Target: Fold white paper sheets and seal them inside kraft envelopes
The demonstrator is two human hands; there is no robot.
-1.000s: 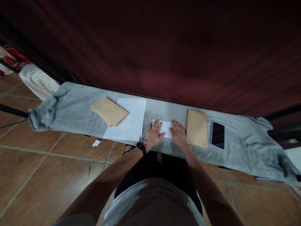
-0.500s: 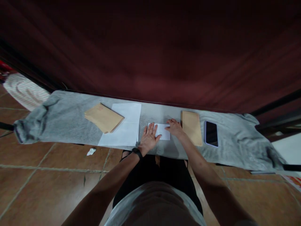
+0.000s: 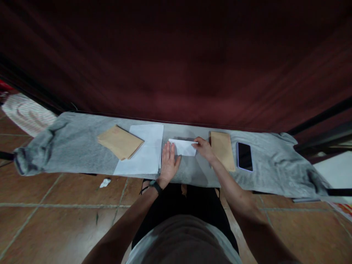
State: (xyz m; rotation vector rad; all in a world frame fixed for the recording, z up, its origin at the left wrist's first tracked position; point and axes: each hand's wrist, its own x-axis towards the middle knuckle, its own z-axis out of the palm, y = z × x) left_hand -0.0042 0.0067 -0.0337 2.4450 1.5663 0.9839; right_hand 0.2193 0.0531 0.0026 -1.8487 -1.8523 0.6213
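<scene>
A small folded sheet of white paper (image 3: 183,148) is in front of me, tilted up a little above the grey cloth. My right hand (image 3: 202,146) pinches its right end between thumb and fingers. At the paper's left end, my left hand (image 3: 169,160) has its fingers stretched out; they touch or lie just beside the edge, I cannot tell which. Larger white sheets (image 3: 150,154) lie left of that hand, partly under a stack of brown envelopes (image 3: 121,142). Just right of my right hand is another brown envelope (image 3: 222,150), perhaps more than one.
A phone (image 3: 244,157) with a pale purple edge lies at the right on the grey cloth (image 3: 272,161) covering the narrow bench. Behind the bench hangs a dark red curtain (image 3: 176,73). A white scrap (image 3: 105,183) is on the tiled floor.
The folded paper has been raised from lying flat, its right end now pinched in my right hand. My left hand has slid left off the paper's middle to its left end.
</scene>
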